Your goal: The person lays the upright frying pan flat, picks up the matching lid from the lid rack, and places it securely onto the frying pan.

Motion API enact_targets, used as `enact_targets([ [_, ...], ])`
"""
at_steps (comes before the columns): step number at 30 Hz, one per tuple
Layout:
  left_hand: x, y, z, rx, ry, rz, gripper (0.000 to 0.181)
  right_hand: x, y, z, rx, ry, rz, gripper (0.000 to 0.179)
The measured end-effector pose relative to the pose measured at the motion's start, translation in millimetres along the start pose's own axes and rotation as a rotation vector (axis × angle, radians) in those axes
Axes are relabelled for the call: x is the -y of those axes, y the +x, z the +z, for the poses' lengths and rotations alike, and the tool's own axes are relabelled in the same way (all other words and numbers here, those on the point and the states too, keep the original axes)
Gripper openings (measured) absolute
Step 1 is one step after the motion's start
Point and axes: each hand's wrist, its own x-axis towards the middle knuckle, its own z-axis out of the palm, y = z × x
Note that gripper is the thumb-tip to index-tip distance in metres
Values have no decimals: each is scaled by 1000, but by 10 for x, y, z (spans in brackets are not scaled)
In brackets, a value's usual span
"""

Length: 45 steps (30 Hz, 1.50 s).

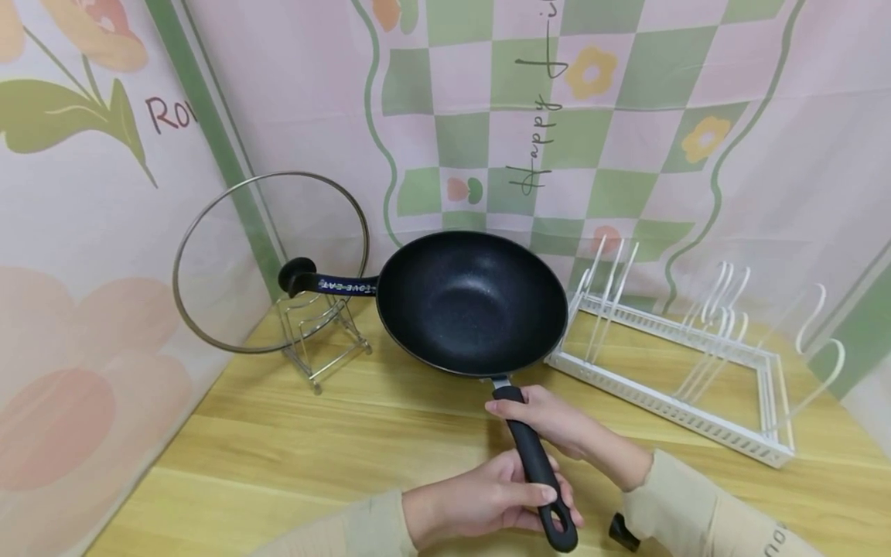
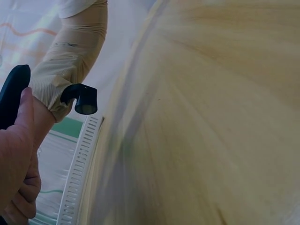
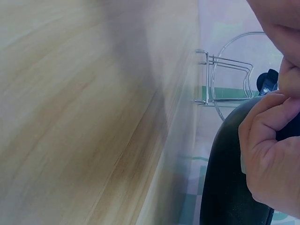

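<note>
A black wok (image 1: 473, 302) is held over the table with its inside facing me, its long black handle (image 1: 532, 449) pointing down toward me. My right hand (image 1: 550, 422) grips that handle near the pan, thumb on top. Lower down, my left hand (image 1: 490, 495) holds the handle's end, thumb across the top and fingers beneath. In the right wrist view, the wok's dark outer side (image 3: 229, 168) shows beside curled right-hand fingers (image 3: 267, 122). A dark lettered handle (image 1: 348, 285) spans between the wok's left rim and the black knob (image 1: 298, 276) of a glass lid.
The glass lid (image 1: 182, 305) stands upright in a small wire rack (image 1: 334, 360) at the left. A white rack with upright dividers (image 1: 668, 410) sits at the right, close to the wok's rim. Behind the wooden table (image 1: 292, 441) hangs a patterned cloth (image 1: 459, 147).
</note>
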Motion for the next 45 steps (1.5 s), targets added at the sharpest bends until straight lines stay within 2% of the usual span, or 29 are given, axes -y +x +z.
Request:
enact_targets([
  [20, 43, 4, -46, 28, -17, -12, 11, -32, 3, 20, -18, 8, 22, 35],
  [30, 44, -38, -90, 32, -16, -33, 11, -39, 28, 50, -22, 25, 37, 32],
  [45, 52, -72, -142, 30, -31, -13, 11, -35, 103, 81, 0, 19, 45, 31],
])
